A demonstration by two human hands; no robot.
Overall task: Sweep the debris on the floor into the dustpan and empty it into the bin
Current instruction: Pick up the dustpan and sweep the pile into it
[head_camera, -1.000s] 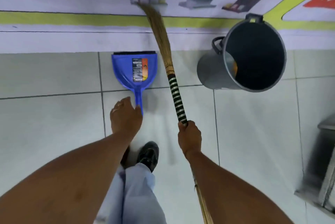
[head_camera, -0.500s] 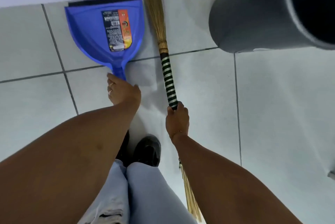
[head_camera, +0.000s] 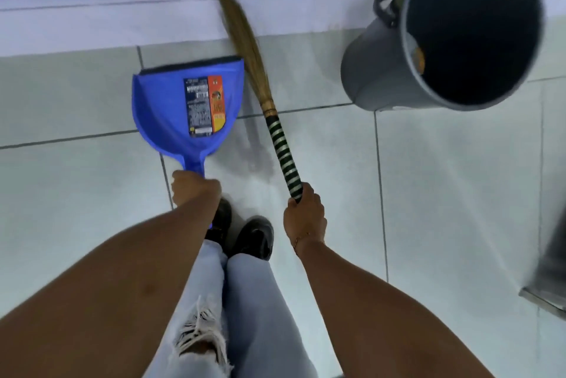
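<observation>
**Holding the dustpan and the broom near the bin**

Looking down from the head camera, the person stands on a floor (head_camera: 444, 194) of pale tiles, and both arms reach forward.

The left hand (head_camera: 196, 189) is closed around the end of the dustpan handle, with the fingers wrapped fully around it. The dustpan (head_camera: 162, 108) is blue and has a printed label (head_camera: 205, 106) on its inner face. Its wide mouth, with a dark edge strip, points away from the person toward the wall, and its handle points back toward the feet. I cannot tell if the pan lies flat on the tiles or is a little lifted.

The right hand (head_camera: 304, 217) is closed around the broom (head_camera: 283, 154), gripping the lower end of the part wrapped in green and white stripes. A thin bracelet (head_camera: 301, 238) sits on this wrist. The broom goes up and to the left from the hand, and its brown bristles pass just beside the right edge of the dustpan and reach the base of the wall (head_camera: 92, 22). The bristle tips are blurred.

The bin (head_camera: 376, 71) is a grey bucket with a handle, and it stands to the right of the broom, near the wall, apart from the dustpan. Its inside is dark, and something small and orange shows on the inner wall near the rim.

Between the arms are two black shoes (head_camera: 255, 238) and light blue jeans (head_camera: 257, 301) with a torn place on the left knee. A grey metal object (head_camera: 548, 285) shows at the right edge, too cut off to identify. No debris is clearly visible on the tiles.
</observation>
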